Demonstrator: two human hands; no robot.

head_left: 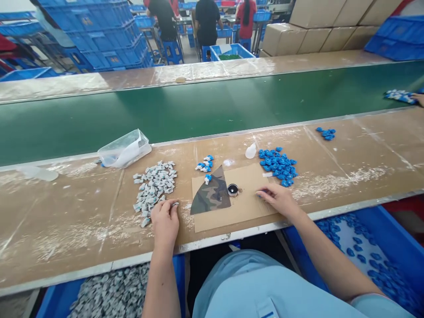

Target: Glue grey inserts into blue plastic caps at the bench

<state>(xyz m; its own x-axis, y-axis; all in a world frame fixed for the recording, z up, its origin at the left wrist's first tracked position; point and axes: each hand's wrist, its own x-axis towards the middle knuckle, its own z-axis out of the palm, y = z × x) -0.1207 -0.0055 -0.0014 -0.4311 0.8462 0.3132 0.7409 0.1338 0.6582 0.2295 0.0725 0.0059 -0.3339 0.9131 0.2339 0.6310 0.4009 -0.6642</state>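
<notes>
My left hand [165, 223] is beside a pile of small grey-white parts [155, 185], thumb and fingers closed on one small grey piece [176, 204]. My right hand [280, 199] hovers over the right part of a cardboard sheet [248, 207], fingertips pinched on a small blue piece, mostly hidden. Between the hands, a small round black-centred dish [232, 190] sits on the cardboard, next to a camouflage-patterned fan-shaped sheet [212, 194]. A heap of small blue parts [278, 164] lies beyond my right hand. Several joined blue-and-white pieces [205, 164] lie behind the camouflage sheet.
A clear plastic box [126, 150] and a small white bottle [251, 151] stand toward the green conveyor belt [205, 104]. Below the bench edge are bins of grey parts [109, 291] and blue parts [361, 251]. Another person's hand [419, 98] is at the far right.
</notes>
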